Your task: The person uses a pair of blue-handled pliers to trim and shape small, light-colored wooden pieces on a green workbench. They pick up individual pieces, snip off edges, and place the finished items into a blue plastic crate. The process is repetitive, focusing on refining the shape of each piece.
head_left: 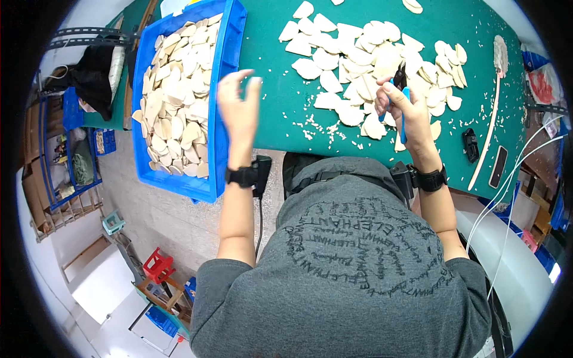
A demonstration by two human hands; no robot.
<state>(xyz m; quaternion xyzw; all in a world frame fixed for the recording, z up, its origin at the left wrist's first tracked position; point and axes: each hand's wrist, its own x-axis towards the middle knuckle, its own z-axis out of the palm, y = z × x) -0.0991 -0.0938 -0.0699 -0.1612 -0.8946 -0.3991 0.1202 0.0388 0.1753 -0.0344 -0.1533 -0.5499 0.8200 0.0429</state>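
My right hand (412, 113) is closed around a pair of nippers (401, 77) with blue handles and dark jaws that point away from me. It is held over a loose pile of flat, cream-coloured pieces (358, 56), rounded and angular, on the green table. My left hand (239, 107) is raised by the right wall of a blue plastic crate (230, 53), its thumb and fingers apart with nothing between them. Similar cream pieces (173, 101) fill the crate in a heap. Both wrists wear black straps with small dark devices.
Small white scraps (310, 128) litter the green tabletop (268, 89). To the right lie a long-handled brush (494, 113), a black object (470, 145) and a phone (498, 167). White cables (513, 170) hang at the right edge. A red stool (157, 265) stands on the floor at left.
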